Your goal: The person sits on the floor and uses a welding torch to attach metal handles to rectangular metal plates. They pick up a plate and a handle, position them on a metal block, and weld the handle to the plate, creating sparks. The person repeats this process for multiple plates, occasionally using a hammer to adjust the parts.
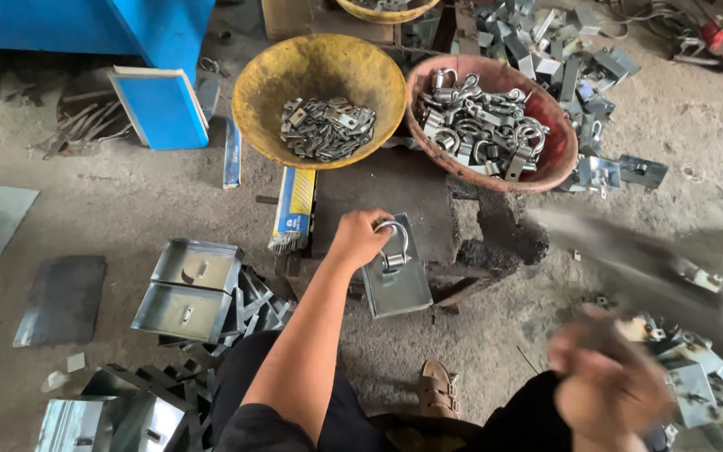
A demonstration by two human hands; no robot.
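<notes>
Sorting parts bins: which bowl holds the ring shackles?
The reddish bowl, rightmost; it holds curved ring shackles. The yellow bowl beside it holds small flat plates.

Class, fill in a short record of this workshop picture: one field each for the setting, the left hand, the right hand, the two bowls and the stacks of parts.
Setting: dusty concrete floor, seen from above
Left hand: grips a silver metal shackle ring on a grey folded sheet-metal plate
Right hand: blurred; whether it holds anything cannot be told
Yellow round bowl: small flat grey metal tabs
Red-brown round bowl: silver shackles
Stacks: grey plates at left
</notes>
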